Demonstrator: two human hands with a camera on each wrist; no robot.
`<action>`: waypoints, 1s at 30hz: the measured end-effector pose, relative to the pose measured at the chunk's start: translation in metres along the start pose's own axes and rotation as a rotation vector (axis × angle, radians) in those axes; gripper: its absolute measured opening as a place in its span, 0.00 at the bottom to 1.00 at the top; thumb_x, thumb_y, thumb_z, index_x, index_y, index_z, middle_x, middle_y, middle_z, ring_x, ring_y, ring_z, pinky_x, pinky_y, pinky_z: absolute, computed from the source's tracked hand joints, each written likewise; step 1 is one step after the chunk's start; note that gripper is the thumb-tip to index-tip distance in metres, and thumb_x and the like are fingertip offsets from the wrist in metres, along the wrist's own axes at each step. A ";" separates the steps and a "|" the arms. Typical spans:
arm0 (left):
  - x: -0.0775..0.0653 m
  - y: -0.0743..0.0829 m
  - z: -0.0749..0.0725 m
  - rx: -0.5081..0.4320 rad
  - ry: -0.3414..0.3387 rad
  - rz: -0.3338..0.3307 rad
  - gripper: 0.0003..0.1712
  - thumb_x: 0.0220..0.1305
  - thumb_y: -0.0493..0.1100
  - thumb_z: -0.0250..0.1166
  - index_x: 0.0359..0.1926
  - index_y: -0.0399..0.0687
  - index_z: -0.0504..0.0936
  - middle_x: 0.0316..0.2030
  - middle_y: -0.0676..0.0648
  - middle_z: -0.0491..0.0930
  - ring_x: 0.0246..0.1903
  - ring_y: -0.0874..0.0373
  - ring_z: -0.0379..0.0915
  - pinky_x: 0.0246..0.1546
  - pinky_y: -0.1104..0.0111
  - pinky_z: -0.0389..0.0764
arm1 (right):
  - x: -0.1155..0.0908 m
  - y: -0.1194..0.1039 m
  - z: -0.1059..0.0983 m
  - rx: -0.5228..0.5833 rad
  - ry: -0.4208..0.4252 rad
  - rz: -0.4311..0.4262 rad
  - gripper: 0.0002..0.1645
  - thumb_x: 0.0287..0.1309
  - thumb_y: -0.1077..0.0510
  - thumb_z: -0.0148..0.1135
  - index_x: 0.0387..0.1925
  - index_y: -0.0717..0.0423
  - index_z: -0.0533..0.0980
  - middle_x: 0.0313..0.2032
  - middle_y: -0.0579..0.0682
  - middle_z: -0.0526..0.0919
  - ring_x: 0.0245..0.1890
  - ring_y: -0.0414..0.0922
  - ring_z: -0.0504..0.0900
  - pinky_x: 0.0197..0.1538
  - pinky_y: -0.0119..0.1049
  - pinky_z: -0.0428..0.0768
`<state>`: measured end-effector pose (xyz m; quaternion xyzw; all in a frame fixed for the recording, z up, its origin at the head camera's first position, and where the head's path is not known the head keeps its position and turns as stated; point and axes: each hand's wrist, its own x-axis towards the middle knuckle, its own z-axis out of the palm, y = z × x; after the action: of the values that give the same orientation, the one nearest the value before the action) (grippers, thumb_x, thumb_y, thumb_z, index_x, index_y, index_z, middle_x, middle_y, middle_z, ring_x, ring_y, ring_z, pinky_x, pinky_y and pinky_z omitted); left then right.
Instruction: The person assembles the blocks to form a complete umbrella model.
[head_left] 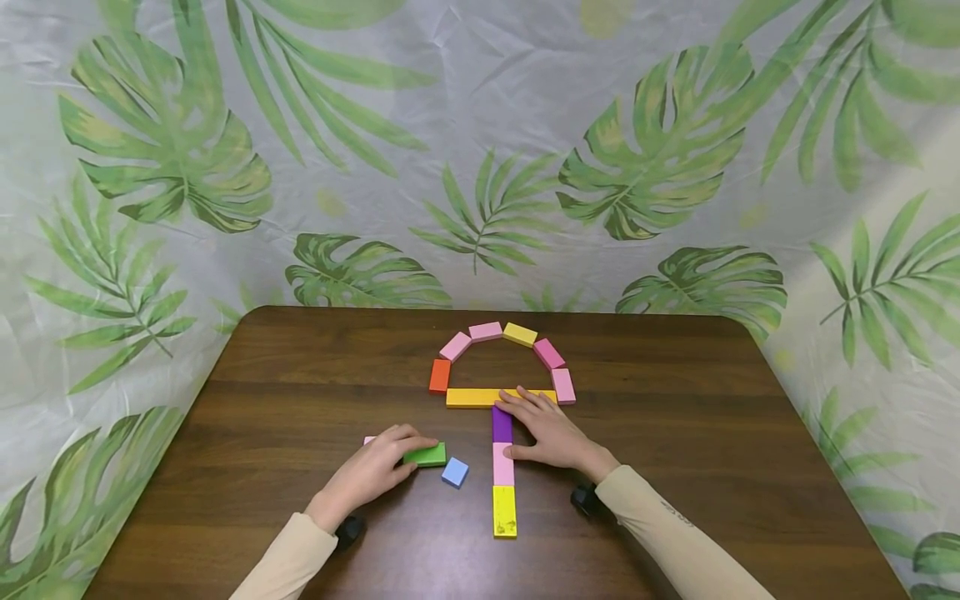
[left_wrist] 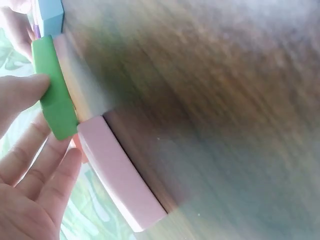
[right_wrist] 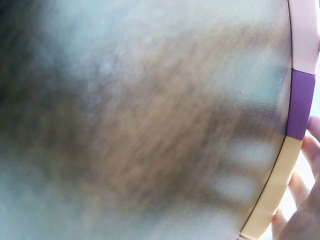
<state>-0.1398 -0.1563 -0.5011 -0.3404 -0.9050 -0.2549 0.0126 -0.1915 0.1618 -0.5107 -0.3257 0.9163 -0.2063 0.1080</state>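
My left hand (head_left: 372, 467) pinches a green block (head_left: 427, 456) between thumb and fingers, left of the column of blocks. A pink block (left_wrist: 122, 175) lies close by, mostly hidden under that hand in the head view. Just right of the green block is a small blue block (head_left: 454, 472). With its fingers extended, my right hand (head_left: 553, 437) rests on the right part of a long orange block (head_left: 472, 398). Its thumb is at the edge of a pink block (head_left: 502, 464), between a purple block (head_left: 502, 427) and a yellow block (head_left: 505, 510).
Above the orange block curves an arch of separate blocks: a red block (head_left: 439, 376), pink ones, a pale yellow block (head_left: 521, 334) and a magenta block (head_left: 549, 353). Everything lies on a brown wooden table (head_left: 300, 375). A leaf-printed cloth (head_left: 480, 117) hangs behind it.
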 end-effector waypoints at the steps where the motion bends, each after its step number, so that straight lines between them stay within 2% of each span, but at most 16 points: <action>1: -0.001 0.001 -0.001 -0.003 0.009 0.003 0.23 0.56 0.31 0.68 0.55 0.45 0.81 0.44 0.51 0.77 0.45 0.59 0.73 0.45 0.65 0.77 | 0.000 0.000 0.000 0.001 -0.001 0.000 0.47 0.57 0.36 0.60 0.72 0.50 0.58 0.72 0.49 0.55 0.73 0.52 0.44 0.70 0.53 0.43; 9: -0.005 0.014 -0.006 -0.044 0.025 0.006 0.22 0.57 0.31 0.67 0.54 0.46 0.81 0.46 0.53 0.76 0.47 0.60 0.73 0.48 0.66 0.76 | -0.001 -0.002 -0.001 0.012 0.001 0.001 0.47 0.57 0.37 0.61 0.72 0.51 0.58 0.72 0.50 0.55 0.73 0.53 0.44 0.69 0.54 0.42; 17: -0.008 0.026 -0.005 -0.069 0.017 0.044 0.21 0.57 0.32 0.67 0.53 0.47 0.82 0.45 0.54 0.76 0.45 0.61 0.73 0.48 0.67 0.76 | -0.001 -0.002 0.000 0.008 0.010 -0.011 0.47 0.57 0.37 0.60 0.72 0.51 0.58 0.72 0.50 0.55 0.73 0.53 0.45 0.69 0.54 0.43; 26: -0.018 0.045 0.008 -0.122 -0.050 0.172 0.19 0.58 0.33 0.67 0.52 0.46 0.83 0.44 0.53 0.77 0.44 0.63 0.72 0.46 0.71 0.76 | 0.000 -0.001 0.001 0.007 0.022 -0.024 0.47 0.57 0.37 0.61 0.72 0.52 0.58 0.72 0.50 0.56 0.72 0.53 0.45 0.69 0.54 0.44; 30: -0.023 0.052 0.016 -0.124 -0.054 0.231 0.19 0.57 0.32 0.67 0.51 0.46 0.83 0.45 0.52 0.77 0.46 0.62 0.73 0.48 0.70 0.75 | 0.000 -0.001 0.001 0.010 0.032 -0.039 0.46 0.58 0.38 0.61 0.71 0.53 0.59 0.71 0.51 0.57 0.72 0.54 0.46 0.69 0.54 0.45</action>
<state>-0.0874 -0.1295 -0.4961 -0.4491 -0.8424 -0.2977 -0.0036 -0.1904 0.1612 -0.5114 -0.3398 0.9104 -0.2180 0.0909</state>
